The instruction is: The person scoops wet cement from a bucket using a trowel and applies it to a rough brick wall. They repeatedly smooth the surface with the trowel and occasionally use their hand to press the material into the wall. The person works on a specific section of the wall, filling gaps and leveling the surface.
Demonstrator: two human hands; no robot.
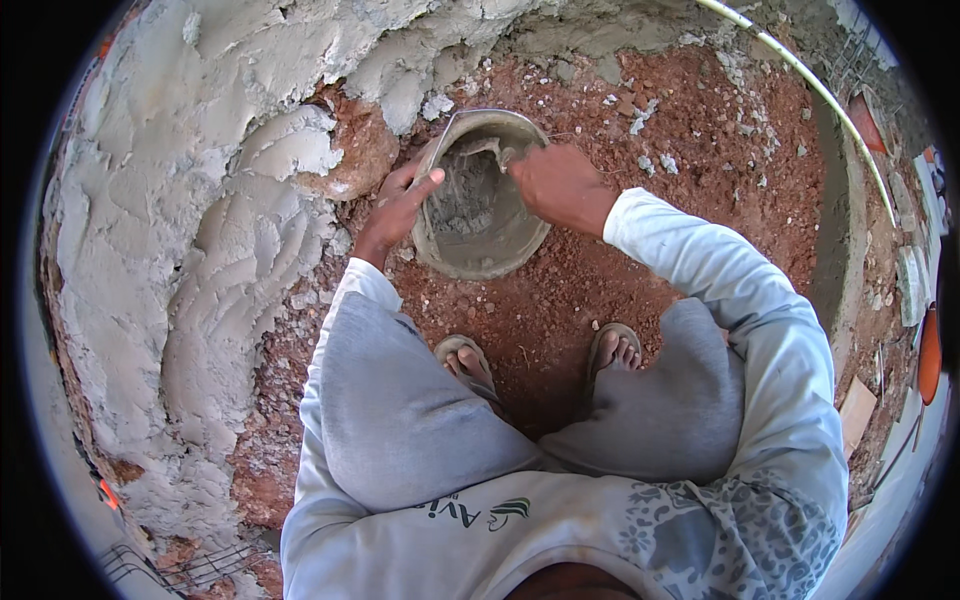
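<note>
A round bucket (480, 259) coated in grey mortar stands on red soil between my bent knees and a rough mortar surface. My left hand (400, 205) grips its left rim, thumb on top, beside the thin wire handle. Wet grey mortar (460, 205) lies inside. My right hand (555, 180) is closed at the bucket's right rim on what looks like a mortar-coated tool reaching inside; its shape is mostly hidden by my fingers and the mortar.
Rough mortar (130, 220) covers the left side. At right are a pale curved pipe (808, 75), a concrete edge (845, 260), orange objects (928, 355), boards (858, 412) and rubble. Steel mesh (180, 568) lies lower left. My sandalled feet (620, 350) rest on the soil.
</note>
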